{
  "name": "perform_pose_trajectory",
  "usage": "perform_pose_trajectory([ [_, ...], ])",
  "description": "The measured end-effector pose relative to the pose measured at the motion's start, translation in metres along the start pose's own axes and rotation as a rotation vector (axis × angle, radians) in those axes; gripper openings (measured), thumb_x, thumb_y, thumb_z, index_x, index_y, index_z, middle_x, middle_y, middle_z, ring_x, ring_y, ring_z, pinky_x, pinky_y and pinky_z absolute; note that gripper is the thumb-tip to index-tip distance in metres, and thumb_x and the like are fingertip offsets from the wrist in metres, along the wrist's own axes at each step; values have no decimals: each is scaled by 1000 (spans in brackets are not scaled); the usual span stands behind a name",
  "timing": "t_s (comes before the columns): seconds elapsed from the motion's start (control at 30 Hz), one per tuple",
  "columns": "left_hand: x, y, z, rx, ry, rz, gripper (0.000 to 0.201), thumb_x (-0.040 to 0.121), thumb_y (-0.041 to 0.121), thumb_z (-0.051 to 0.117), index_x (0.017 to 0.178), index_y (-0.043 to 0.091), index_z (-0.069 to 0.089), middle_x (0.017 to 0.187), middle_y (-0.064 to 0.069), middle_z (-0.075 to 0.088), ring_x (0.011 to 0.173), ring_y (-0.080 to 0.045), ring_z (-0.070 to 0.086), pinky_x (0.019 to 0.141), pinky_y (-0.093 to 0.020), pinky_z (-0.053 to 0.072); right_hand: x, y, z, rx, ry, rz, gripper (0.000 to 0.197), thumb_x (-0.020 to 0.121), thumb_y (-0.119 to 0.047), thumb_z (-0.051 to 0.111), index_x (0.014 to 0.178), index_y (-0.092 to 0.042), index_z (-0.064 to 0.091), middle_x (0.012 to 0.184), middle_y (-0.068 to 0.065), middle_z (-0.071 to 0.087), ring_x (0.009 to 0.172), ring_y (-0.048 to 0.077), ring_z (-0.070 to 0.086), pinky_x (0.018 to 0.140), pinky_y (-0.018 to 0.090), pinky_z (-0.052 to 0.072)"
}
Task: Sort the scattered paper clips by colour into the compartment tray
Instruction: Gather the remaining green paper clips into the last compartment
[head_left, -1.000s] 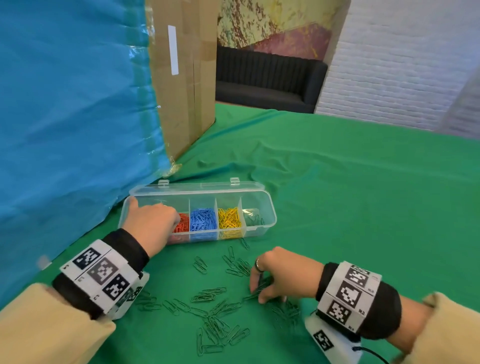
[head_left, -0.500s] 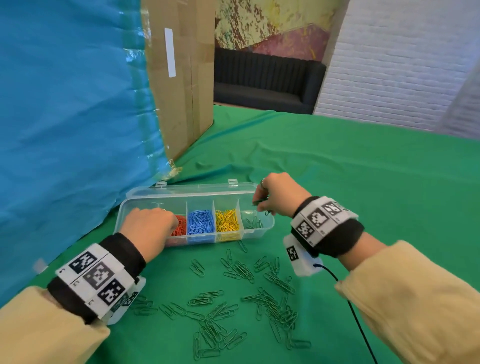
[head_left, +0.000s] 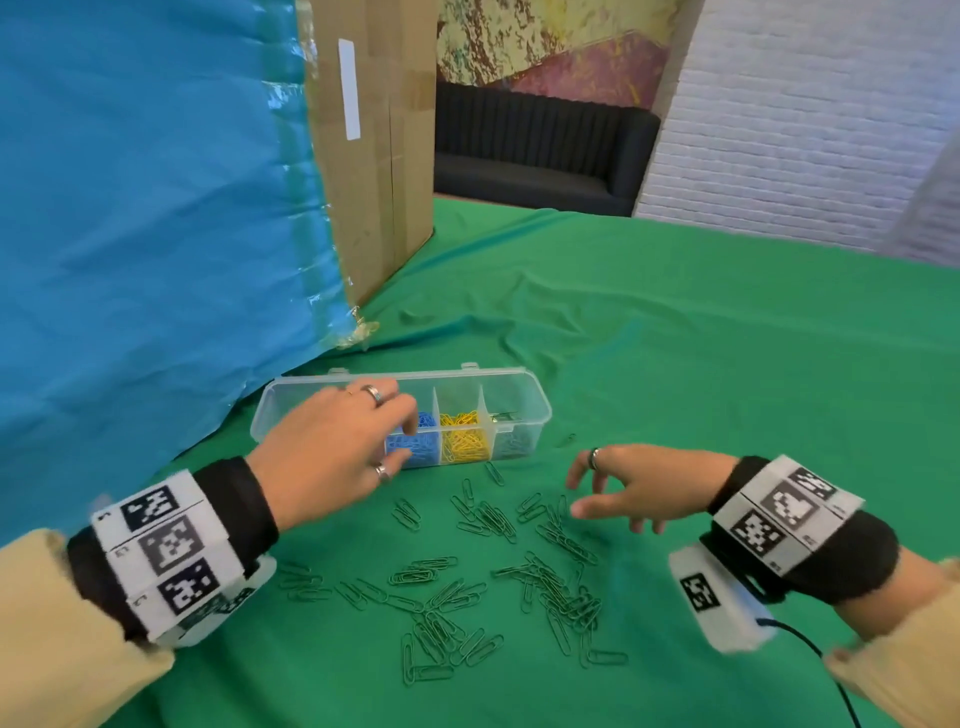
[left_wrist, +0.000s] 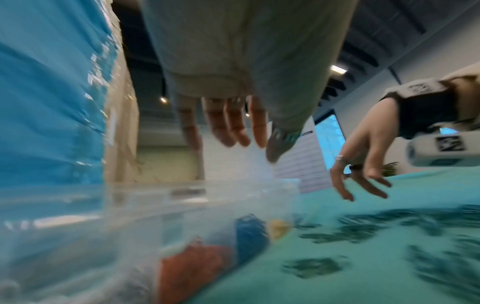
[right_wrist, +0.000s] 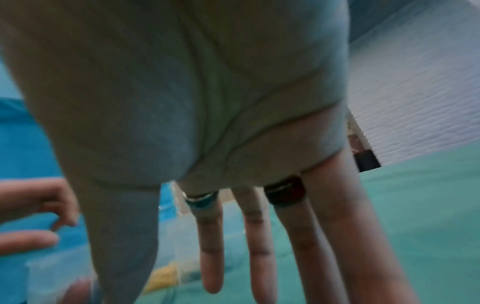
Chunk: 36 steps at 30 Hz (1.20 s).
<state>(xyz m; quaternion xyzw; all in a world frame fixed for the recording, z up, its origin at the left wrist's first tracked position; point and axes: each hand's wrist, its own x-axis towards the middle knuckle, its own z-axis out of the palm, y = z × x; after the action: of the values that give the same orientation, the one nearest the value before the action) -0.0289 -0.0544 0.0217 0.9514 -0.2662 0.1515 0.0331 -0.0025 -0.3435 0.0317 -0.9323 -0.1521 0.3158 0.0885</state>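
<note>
A clear compartment tray lies on the green cloth, holding blue clips, yellow clips and green clips. My left hand hovers over its left half with relaxed fingers and hides the red compartment; the thumb is near the front wall. In the left wrist view those fingers hang straight above the tray, where red clips show. My right hand is spread and holds nothing, just above the scattered green paper clips. Its straight fingers fill the right wrist view.
A tall cardboard box with blue plastic wrap stands right behind the tray on the left. The green cloth stretches far to the right and back. A black cable trails from my right wrist camera.
My right hand has come back from the tray's green compartment toward the loose clips and spread its fingers. My left hand has uncurled and slid right over the tray.
</note>
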Motion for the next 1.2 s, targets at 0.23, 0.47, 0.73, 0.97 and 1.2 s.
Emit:
perform_pose_trajectory([
  [0.23, 9, 18, 32, -88, -680, -225, 50, 90, 49, 49, 129, 20, 38, 129, -4, 41, 111, -18, 44, 98, -34, 40, 15, -17, 22, 15, 29, -62, 52, 89, -50, 50, 132, -21, 41, 117, -1, 36, 77, 12, 57, 67, 25, 56],
  [0.47, 14, 33, 24, -519, -854, -160, 33, 88, 39, 60, 116, 23, 52, 108, 3, 57, 85, -11, 53, 81, -25, 45, 10, -30, 38, -11, -71, -282, 40, 88, -40, 59, 122, -19, 54, 107, -4, 47, 82, 2, 47, 82, 19, 39],
  [0.73, -27, -7, -5, -59, -820, -287, 62, 76, 63, 60, 123, 31, 36, 111, 8, 47, 98, -9, 50, 81, -22, 41, 14, -1, 22, -176, 200, -68, 61, 90, -46, 51, 143, -21, 31, 140, 4, 32, 127, 21, 38, 110, 37, 32],
  [0.97, -30, 2, 13, -283, -919, -406, 40, 85, 32, 66, 112, 23, 38, 97, -8, 62, 48, -10, 53, 48, -22, 45, 55, -4, 0, -286, 175, 43, 60, 98, -35, 41, 147, -7, 22, 153, 8, 26, 135, 24, 35, 112, 36, 30],
  [1.2, -3, 30, 17, -383, -729, -240, 36, 89, 31, 60, 121, 27, 45, 113, 4, 52, 89, -8, 56, 86, -24, 49, 20, -14, 23, -280, 106, -124, 50, 98, -34, 41, 144, -16, 35, 149, 1, 37, 132, 18, 40, 110, 31, 31],
])
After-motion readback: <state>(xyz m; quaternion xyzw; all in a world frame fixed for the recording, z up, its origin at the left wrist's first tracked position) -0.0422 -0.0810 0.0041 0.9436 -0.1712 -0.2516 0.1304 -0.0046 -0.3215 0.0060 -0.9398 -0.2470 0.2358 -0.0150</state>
